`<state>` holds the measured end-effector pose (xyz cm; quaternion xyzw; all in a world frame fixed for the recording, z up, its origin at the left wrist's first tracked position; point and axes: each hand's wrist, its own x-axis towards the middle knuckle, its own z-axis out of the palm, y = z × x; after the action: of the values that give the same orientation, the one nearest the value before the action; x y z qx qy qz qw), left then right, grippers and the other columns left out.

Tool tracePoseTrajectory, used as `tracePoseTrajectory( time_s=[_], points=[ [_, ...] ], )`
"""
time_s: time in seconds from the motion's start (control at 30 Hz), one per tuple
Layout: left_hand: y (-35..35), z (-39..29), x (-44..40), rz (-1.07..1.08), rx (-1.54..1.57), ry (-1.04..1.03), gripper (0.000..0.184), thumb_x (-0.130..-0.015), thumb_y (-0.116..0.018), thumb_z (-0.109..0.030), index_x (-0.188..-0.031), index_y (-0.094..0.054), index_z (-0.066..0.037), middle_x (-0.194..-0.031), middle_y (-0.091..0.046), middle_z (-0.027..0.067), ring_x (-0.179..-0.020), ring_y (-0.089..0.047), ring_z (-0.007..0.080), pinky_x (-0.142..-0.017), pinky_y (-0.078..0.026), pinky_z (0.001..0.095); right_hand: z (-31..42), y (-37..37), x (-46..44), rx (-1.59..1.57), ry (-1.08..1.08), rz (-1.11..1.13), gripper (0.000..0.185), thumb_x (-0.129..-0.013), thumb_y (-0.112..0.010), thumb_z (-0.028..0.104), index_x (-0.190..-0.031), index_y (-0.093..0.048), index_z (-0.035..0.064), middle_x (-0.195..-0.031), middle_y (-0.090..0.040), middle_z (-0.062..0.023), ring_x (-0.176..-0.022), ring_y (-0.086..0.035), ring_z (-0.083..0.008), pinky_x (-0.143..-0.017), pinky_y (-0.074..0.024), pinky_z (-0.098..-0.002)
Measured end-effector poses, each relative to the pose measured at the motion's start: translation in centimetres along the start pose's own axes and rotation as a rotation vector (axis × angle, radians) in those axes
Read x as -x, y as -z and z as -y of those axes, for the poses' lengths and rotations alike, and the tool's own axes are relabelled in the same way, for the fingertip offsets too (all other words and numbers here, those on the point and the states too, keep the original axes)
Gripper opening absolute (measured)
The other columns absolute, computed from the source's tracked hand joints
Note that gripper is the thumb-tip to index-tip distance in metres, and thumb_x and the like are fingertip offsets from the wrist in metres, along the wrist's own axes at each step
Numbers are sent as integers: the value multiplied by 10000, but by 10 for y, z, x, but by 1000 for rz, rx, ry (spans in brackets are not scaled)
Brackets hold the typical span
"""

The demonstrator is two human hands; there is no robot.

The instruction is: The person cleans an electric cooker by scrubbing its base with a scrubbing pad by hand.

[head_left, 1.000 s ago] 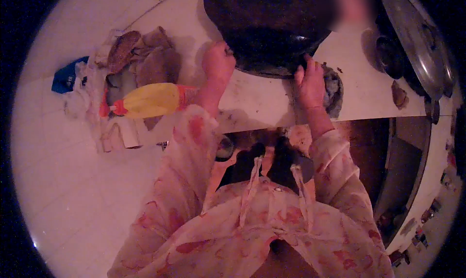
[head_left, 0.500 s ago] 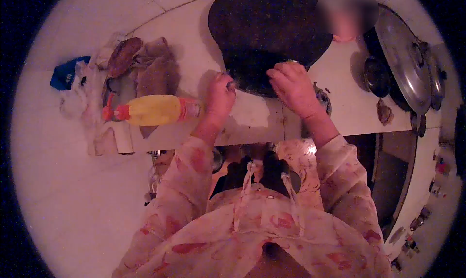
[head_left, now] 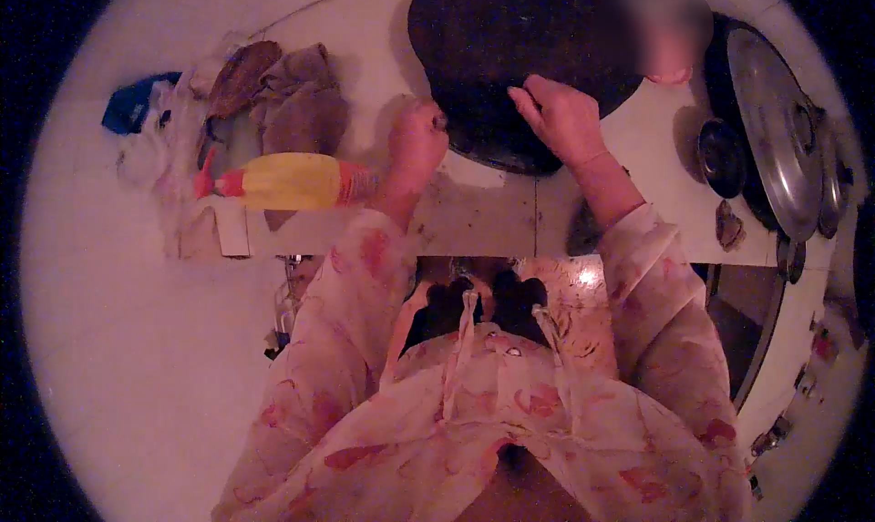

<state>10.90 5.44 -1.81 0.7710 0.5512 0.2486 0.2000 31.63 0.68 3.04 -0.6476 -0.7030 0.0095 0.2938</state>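
A large, flat black pan (head_left: 519, 39) with a rounded outline lies at the far side of the counter. My left hand (head_left: 419, 144) is closed in a fist at its near left edge, and a small dark end, perhaps a handle, shows between the fingers. Over the pan's near right part, my right hand (head_left: 567, 121) is closed with the knuckles up. Whatever is under its fingers is hidden. Just left of my left wrist, a yellow bottle (head_left: 296, 181) with a red spray top lies on its side.
A crumpled brown cloth (head_left: 301, 98), a clear plastic bag (head_left: 164, 162) and a blue packet (head_left: 137, 103) are at the left. To the right stand a small black bowl (head_left: 722, 158) and a big metal lid (head_left: 775, 130). The counter's front edge (head_left: 492, 253) runs before me.
The view has shifted, moving everything slightly upward in it. My right hand has slid farther forward over the pan. My left hand stays closed at the pan's edge.
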Motion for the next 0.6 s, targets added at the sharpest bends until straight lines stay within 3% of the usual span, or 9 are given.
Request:
tracePoseTrajectory(
  time_s=[0.13, 0.2, 0.33, 0.4, 0.53, 0.6],
  points=[
    [1, 3, 27, 61, -70, -108, 118, -640, -546, 0, -753, -556, -30, -812, -555, 167, -825, -526, 375, -691, -428, 429, -6, -4, 5, -48, 18, -9, 281, -825, -560, 323, -693, -510, 80, -645, -575, -127, -621, -575, -319, -522, -443, -410],
    [-9, 11, 24, -20, 54, -162, 121, -635, -549, -14, -752, -559, -40, -805, -557, 165, -822, -525, 372, -694, -426, 436, -8, -6, 4, -71, 73, -56, 280, -827, -555, 324, -701, -509, 79, -643, -572, -127, -624, -573, -324, -524, -446, -407],
    [-9, 15, -1, 8, -39, -14, 127, -635, -554, -31, -761, -558, -47, -817, -556, 160, -830, -522, 372, -695, -428, 433, -9, -8, 3, -64, 91, -86, 281, -827, -534, 339, -700, -512, 90, -660, -583, -106, -624, -592, -298, -516, -467, -409],
    [-6, 21, 2, 120, -233, -226, 130, -642, -544, -33, -771, -556, -49, -807, -555, 163, -823, -527, 371, -693, -430, 428, -9, -9, 2, -69, 105, -78, 277, -825, -539, 339, -699, -513, 93, -648, -579, -103, -611, -593, -296, -508, -467, -410],
    [-5, 10, 31, 71, -25, -172, 103, -649, -539, -44, -749, -564, -55, -781, -556, 161, -807, -535, 368, -685, -430, 428, -11, -9, 3, -44, 93, -58, 279, -822, -540, 346, -701, -514, 96, -637, -578, -101, -601, -593, -294, -504, -468, -410],
    [-5, 7, 23, 54, 108, -10, 79, -643, -535, -25, -714, -561, -51, -760, -555, 159, -792, -543, 359, -682, -434, 419, -11, -8, 3, -48, 100, -66, 283, -826, -531, 356, -710, -516, 98, -632, -578, -102, -599, -593, -297, -505, -469, -412]
  ],
)
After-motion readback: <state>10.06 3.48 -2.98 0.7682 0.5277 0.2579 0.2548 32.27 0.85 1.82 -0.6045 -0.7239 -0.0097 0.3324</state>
